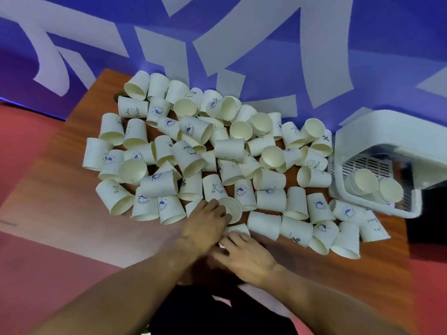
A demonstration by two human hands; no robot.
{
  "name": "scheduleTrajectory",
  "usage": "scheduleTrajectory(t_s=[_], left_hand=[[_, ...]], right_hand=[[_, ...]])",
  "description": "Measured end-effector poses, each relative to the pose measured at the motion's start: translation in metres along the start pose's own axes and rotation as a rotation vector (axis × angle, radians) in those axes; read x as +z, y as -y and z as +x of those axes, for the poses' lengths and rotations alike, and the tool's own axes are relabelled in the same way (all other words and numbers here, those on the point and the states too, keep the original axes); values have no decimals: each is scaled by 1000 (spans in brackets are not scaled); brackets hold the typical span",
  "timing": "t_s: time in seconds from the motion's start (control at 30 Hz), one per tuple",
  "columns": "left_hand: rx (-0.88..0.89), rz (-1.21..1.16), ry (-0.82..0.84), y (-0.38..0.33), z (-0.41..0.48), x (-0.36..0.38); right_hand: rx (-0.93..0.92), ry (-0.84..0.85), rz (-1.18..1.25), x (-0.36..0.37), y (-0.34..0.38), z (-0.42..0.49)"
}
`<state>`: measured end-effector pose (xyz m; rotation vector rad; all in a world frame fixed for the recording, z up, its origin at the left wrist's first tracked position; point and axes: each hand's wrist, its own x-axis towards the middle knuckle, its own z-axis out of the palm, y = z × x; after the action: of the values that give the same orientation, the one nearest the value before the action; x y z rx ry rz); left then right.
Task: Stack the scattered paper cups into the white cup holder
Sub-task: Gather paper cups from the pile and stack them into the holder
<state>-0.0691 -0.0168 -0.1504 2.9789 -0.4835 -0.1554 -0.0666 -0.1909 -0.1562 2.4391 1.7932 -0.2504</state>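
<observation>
Several white paper cups with blue prints lie scattered in a heap [208, 151] over the wooden table [60, 180]. At the right stands the white cup holder [362, 141], with two stacks of cups [373, 187] in it. My left hand [205, 223] grips a cup [232, 209] lying on its side at the heap's near edge, its mouth facing me. Just below, my right hand [244, 255] closes its fingers on another cup [238, 229], mostly hidden under the fingers. Both hands touch each other.
A blue wall with large white shapes [217, 44] rises right behind the table. Red floor [29, 274] shows left and right of the table. The holder sits at the table's right edge, with a dark object [425, 228] below it.
</observation>
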Motion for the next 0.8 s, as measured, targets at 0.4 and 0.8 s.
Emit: scheduleTrajectory(t_s=[0.4,0.8], left_hand=[[-3,-96,-113,4,-6,-13],[-18,-179,-407,-39,51,-72]], right_hand=[[163,-13,-8,-33,-8,-2],[410,-372,48,-69,-73,-100]])
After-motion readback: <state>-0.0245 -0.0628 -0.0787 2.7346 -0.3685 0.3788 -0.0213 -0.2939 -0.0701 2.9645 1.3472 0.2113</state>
